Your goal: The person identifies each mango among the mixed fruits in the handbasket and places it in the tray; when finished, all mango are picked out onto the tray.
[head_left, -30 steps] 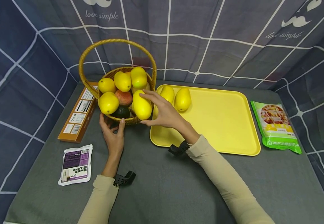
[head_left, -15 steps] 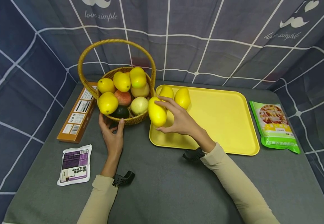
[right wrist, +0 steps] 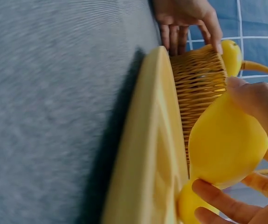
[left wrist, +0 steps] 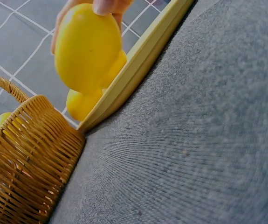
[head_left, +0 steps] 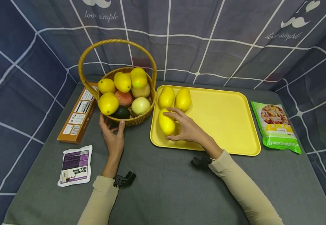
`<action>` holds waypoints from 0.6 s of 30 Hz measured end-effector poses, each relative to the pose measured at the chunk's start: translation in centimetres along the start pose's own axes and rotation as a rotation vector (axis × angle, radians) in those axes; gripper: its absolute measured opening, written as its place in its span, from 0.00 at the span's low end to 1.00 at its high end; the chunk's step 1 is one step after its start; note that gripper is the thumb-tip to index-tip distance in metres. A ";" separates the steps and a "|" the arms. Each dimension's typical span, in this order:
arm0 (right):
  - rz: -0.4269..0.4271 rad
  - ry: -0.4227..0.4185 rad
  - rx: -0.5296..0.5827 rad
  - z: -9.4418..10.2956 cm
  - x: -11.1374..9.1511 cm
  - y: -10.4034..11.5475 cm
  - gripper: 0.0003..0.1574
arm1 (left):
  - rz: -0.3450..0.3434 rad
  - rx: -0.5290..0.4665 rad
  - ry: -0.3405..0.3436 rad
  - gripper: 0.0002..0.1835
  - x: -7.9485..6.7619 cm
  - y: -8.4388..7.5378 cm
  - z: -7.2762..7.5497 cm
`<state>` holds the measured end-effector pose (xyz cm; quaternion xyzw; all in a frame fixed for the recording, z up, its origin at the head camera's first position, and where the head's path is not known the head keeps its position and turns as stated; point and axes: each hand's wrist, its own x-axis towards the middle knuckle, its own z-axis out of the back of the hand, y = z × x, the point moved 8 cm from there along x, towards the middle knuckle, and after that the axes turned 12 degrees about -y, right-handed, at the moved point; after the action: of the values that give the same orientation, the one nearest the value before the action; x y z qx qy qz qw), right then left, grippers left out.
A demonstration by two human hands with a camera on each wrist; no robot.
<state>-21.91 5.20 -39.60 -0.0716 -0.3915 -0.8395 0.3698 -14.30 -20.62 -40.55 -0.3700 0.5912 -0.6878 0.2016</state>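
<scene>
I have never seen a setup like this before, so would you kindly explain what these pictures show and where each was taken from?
There is no machine here, just a person's two bare hands. The wide view is taken from the head; the two tilted close-ups are taken from each wrist. The right hand holds a yellow oval fruit over a yellow rectangular tray, where two similar yellow fruits lie. The left hand touches a golden-brown woven basket of mixed fruit. On the grey cloth are a long orange-brown box, a flat white-and-purple packet and a green-and-white printed bag.
</scene>
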 end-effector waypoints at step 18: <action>0.050 0.013 -0.033 -1.6 0.3 -1.6 0.60 | -0.012 -0.022 0.007 0.42 0.0 0.0 0.0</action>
<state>-22.91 4.52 -41.53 -0.0821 -0.3733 -0.8369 0.3919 -14.30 -20.64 -40.56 -0.3732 0.5972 -0.6837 0.1915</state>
